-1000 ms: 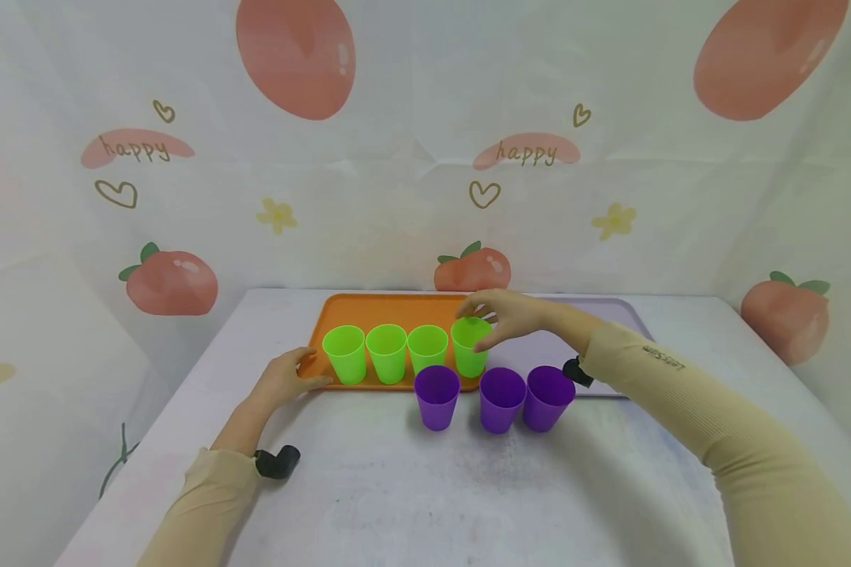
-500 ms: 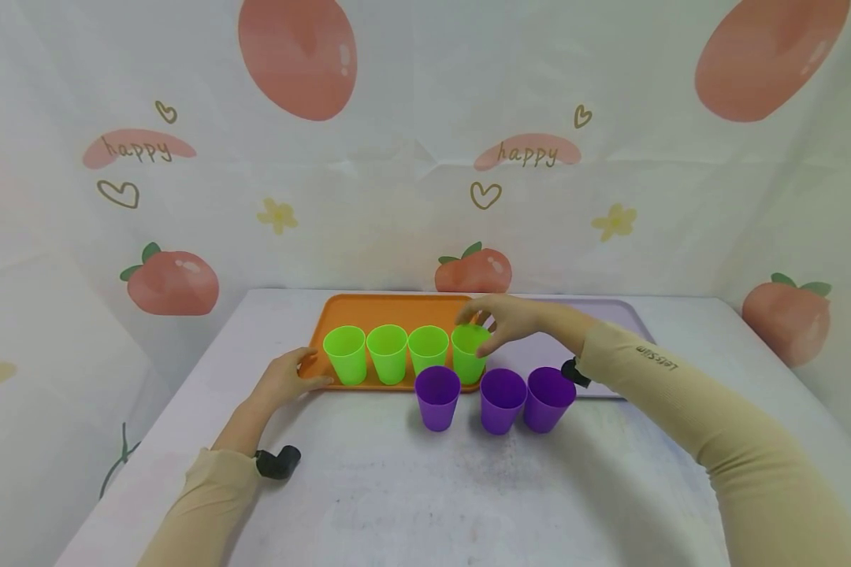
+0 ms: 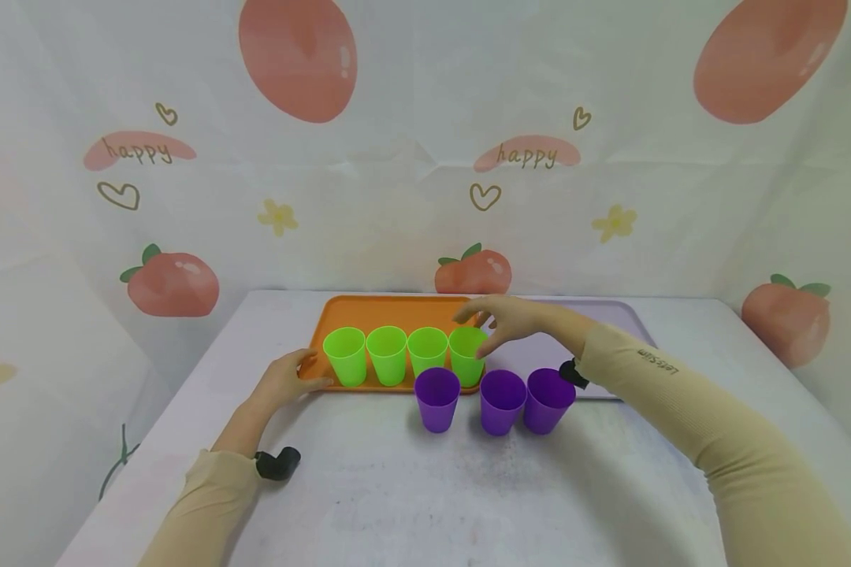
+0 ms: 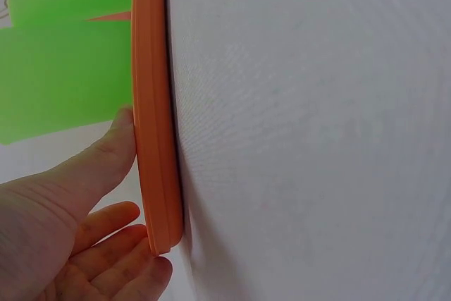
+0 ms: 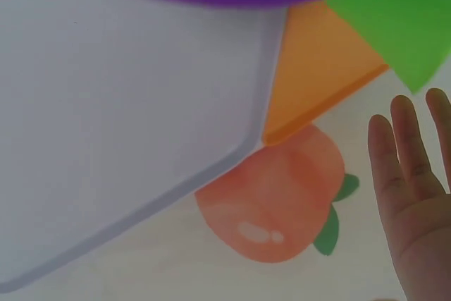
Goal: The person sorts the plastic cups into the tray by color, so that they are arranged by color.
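Several green cups (image 3: 386, 356) stand upright in a row along the near side of an orange tray (image 3: 397, 305). At the tray's near left corner, my left hand (image 3: 285, 379) holds the edge; the left wrist view shows the thumb against the orange rim (image 4: 153, 139) and the other fingers around the corner. My right hand (image 3: 510, 321) hovers at the rightmost green cup (image 3: 466, 361), thumb in front of it and fingers above its rim. In the right wrist view these fingers (image 5: 405, 153) are nearly straight and apart from the green cup (image 5: 409, 26).
Three purple cups (image 3: 498, 409) stand on the white table (image 3: 397, 488) in front of the trays, two of them side by side at right. A pale lilac tray (image 3: 613, 315) lies right of the orange one, partly behind my right arm. A printed cloth (image 3: 397, 213) hangs behind.
The rightmost green cup has come down slightly into line with the row, and my right fingers have loosened from its rim. My left hand has stayed at the tray corner.
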Demonstrator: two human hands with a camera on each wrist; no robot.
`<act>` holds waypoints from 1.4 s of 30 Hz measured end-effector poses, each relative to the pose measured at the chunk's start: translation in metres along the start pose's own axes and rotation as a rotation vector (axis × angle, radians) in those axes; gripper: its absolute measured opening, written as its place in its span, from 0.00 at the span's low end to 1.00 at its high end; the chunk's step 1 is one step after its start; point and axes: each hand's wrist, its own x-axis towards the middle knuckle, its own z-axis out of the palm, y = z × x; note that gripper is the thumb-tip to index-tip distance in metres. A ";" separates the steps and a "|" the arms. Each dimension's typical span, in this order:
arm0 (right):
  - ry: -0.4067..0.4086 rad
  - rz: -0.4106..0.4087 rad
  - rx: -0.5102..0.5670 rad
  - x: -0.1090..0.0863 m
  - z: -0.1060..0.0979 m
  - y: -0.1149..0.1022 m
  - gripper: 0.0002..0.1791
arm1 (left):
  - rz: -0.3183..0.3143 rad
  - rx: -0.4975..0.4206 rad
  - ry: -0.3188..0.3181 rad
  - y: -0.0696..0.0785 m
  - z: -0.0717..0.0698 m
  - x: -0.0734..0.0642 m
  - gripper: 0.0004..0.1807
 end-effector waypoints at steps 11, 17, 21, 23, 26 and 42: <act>0.199 -0.064 0.062 -0.024 -0.023 -0.013 0.24 | -0.006 -0.005 -0.003 0.002 -0.001 -0.001 0.38; 0.268 -0.074 0.096 -0.044 -0.022 -0.016 0.21 | -0.015 -0.005 -0.008 0.003 -0.002 -0.001 0.38; 0.328 -0.076 0.107 -0.060 -0.016 -0.012 0.20 | -0.012 0.002 -0.011 0.003 -0.002 -0.001 0.39; 0.361 -0.067 0.107 -0.069 -0.012 -0.008 0.19 | -0.009 0.006 -0.009 0.003 -0.002 -0.001 0.39; 0.410 -0.023 0.115 -0.084 -0.004 -0.002 0.18 | -0.006 0.011 -0.009 0.003 -0.003 -0.001 0.39; 0.743 0.271 0.100 -0.176 0.034 0.064 0.20 | 0.002 0.000 -0.007 0.006 -0.003 -0.003 0.38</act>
